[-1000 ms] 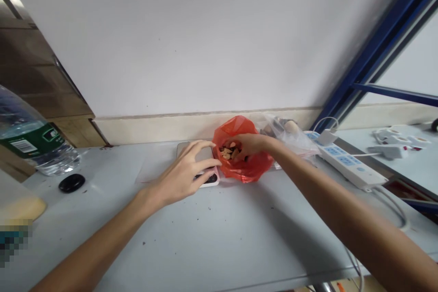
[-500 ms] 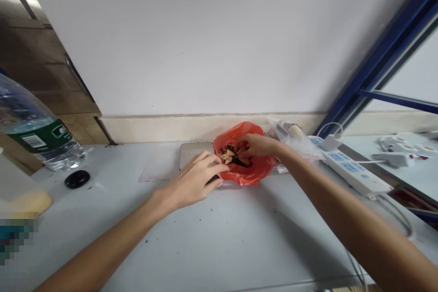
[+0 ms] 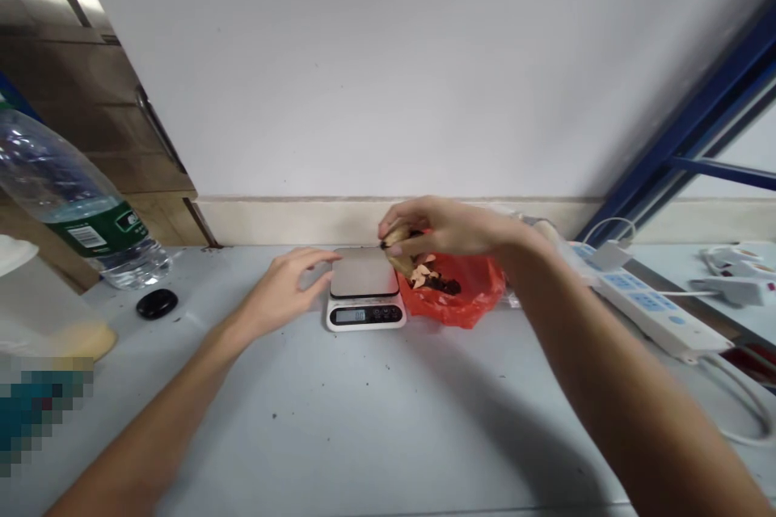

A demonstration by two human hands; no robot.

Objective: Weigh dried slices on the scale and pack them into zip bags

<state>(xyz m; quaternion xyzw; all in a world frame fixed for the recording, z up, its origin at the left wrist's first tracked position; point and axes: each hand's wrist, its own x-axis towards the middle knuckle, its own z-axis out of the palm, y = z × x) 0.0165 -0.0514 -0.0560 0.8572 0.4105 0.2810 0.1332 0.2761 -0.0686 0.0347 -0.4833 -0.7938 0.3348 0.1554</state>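
1. On grey table (image 3: 364,420): white scale (image 3: 388,317), silver plate (image 3: 362,278).
2. Left hand (image 3: 282,287) beside it, thumb and fingers parted.
3. Crumpled red bag (image 3: 468,300) right of scale; pale and dark bits (image 3: 433,281) inside.
4. Right hand (image 3: 452,228) gripping tan, dark-flecked pieces (image 3: 400,262), blurry, above where scale and bag meet.

Likely workroom | digital scale (image 3: 364,278) | power strip (image 3: 670,321) | blue metal frame (image 3: 679,136)
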